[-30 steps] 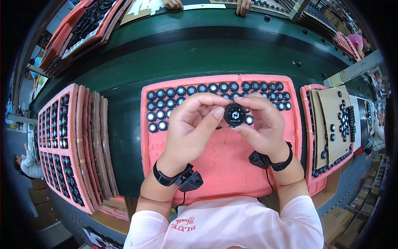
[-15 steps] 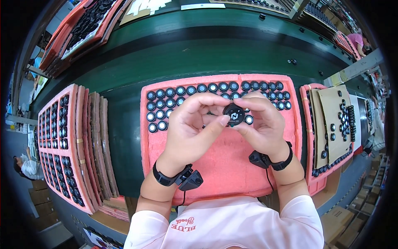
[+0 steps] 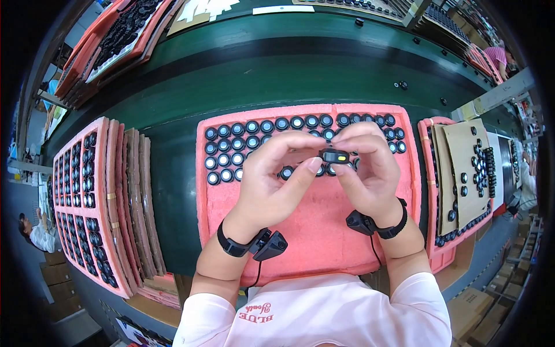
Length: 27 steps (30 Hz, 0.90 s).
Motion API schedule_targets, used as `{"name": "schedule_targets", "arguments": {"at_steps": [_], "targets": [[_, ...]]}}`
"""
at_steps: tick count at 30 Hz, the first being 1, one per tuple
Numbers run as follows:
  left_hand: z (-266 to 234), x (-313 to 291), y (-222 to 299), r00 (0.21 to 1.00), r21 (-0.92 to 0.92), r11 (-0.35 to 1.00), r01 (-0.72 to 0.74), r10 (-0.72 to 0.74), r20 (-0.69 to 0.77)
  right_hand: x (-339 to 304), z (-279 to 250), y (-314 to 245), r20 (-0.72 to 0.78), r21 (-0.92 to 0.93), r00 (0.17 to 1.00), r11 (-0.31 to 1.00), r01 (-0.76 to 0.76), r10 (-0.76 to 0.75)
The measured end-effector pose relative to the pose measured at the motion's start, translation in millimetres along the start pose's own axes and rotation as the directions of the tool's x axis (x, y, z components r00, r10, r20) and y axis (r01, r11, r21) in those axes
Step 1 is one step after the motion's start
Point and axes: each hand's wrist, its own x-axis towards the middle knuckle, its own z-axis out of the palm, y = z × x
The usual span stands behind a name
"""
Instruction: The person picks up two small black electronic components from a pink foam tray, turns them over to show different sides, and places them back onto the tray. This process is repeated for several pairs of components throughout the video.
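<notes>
- Small black round component with a yellow-green spot was held edge-on between both hands, above the upper middle of the pink foam tray.
- Left hand was curled, thumb and forefinger tips pinching the component's left end.
- Right hand was likewise curled, fingertips pressed on the component's right end and top.
- Rows of round black glossy parts filled the tray's top edge; the tray's lower part lay bare.
- Black wrist straps with small clip-on units sat on both wrists, over the tray's near edge.
- Risk, as judged: the fingertip grip was slight; a slip would drop the component onto the seated parts below and could mark or unseat them.
- Risk, as judged: fingertips on the faces could smudge it.
</notes>
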Motion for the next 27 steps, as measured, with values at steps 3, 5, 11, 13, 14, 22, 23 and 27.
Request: {"name": "schedule_targets", "arguments": {"at_steps": [3, 5, 11, 13, 14, 22, 23, 27], "targets": [[2.2, -0.5, -0.5, 0.998, -0.078, 0.995, 0.066, -0.067, -0.017, -1.8, -1.7, -2.5, 0.07, -0.119, 0.997, 0.992, 0.027, -0.018], [2.4, -1.2, -2.3, 0.998, -0.091, 0.994, 0.065, -0.066, -0.009, -1.9, -1.6, -3.2, 0.106, -0.177, 0.994, 0.983, 0.041, -0.023], [5.4, -1.3, -1.7, 0.998, -0.044, 0.997, 0.06, -0.06, -0.02, 1.5, -0.6, -2.7, 0.13, -0.295, 0.981, 0.939, 0.175, -0.142], [6.6, -1.1, -2.4, 0.998, -0.029, 0.998, 0.056, -0.057, -0.025, 1.8, -1.5, -3.3, 0.139, -0.317, 0.979, 0.93, 0.188, -0.15], [7.3, -1.0, -3.0, 0.998, -0.023, 0.998, 0.054, -0.055, -0.026, 2.4, -1.6, -3.5, 0.138, -0.315, 0.981, 0.933, 0.174, -0.136], [22.4, 0.9, -17.1, 0.981, 0.165, 0.968, 0.189, -0.195, 0.022, -1.2, -28.5, -3.3, 0.192, -0.405, 0.974, 0.914, -0.029, 0.116], [26.2, 0.6, -19.0, 0.98, 0.155, 0.97, 0.188, -0.195, 0.028, -4.9, -36.7, -1.9, 0.202, -0.453, 0.966, 0.89, -0.055, 0.163], [40.2, -5.3, -36.3, 0.962, 0.681, 0.709, -0.183, -0.015, 0.273, -27.5, -68.3, 1.7, 0.245, -0.616, 0.912, 0.779, -0.115, 0.329]]}}
